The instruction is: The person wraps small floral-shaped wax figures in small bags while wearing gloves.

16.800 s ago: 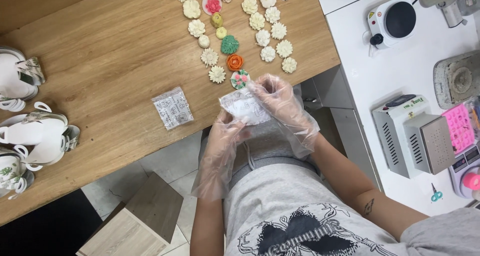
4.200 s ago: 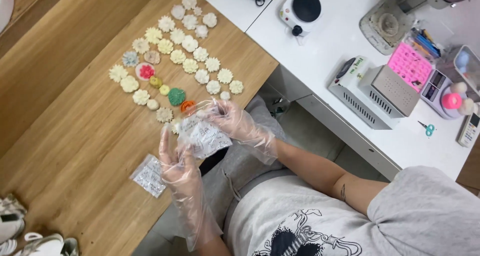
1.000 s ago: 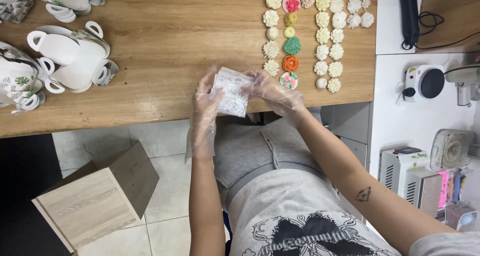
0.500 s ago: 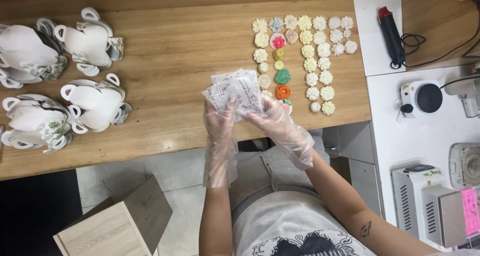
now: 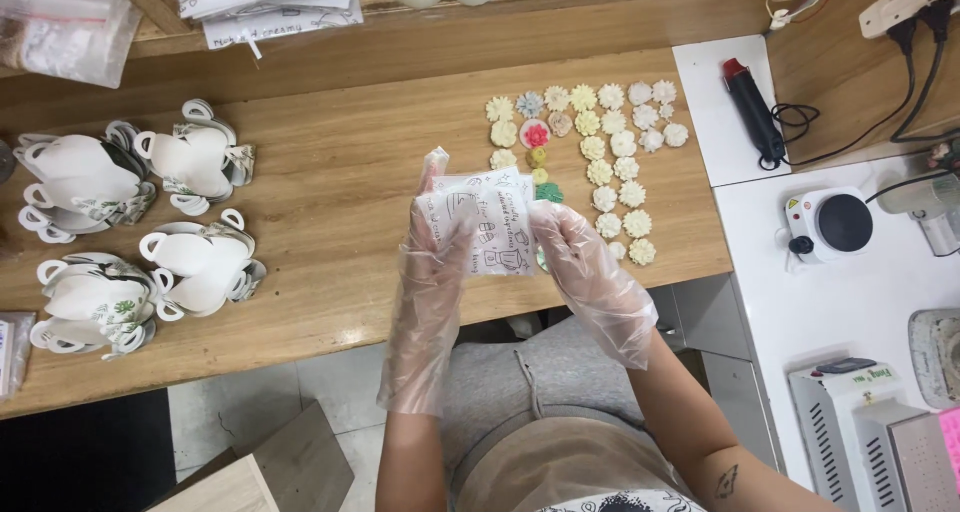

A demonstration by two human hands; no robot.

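Both my hands wear loose clear plastic gloves and hold one small clear printed bag (image 5: 492,220) above the front of the wooden table (image 5: 340,182). My left hand (image 5: 440,247) grips the bag's left side, with a fingertip raised at its top corner. My right hand (image 5: 575,257) pinches the right edge. Just behind and to the right of the bag lie rows of small flower-shaped pieces (image 5: 600,152), mostly cream, with pink, green and yellow ones in the left column. The bag hides a few of them.
Stacks of white handled cups (image 5: 150,222) stand at the table's left. A white side counter carries a black tool with a red tip (image 5: 752,112), a small round hotplate (image 5: 835,222) and grey machines (image 5: 870,432). A wooden box (image 5: 250,472) sits on the floor.
The view has shifted, so the table sits lower and more of its back shows. My hands keep the bag and have turned it flatter, printed side up.
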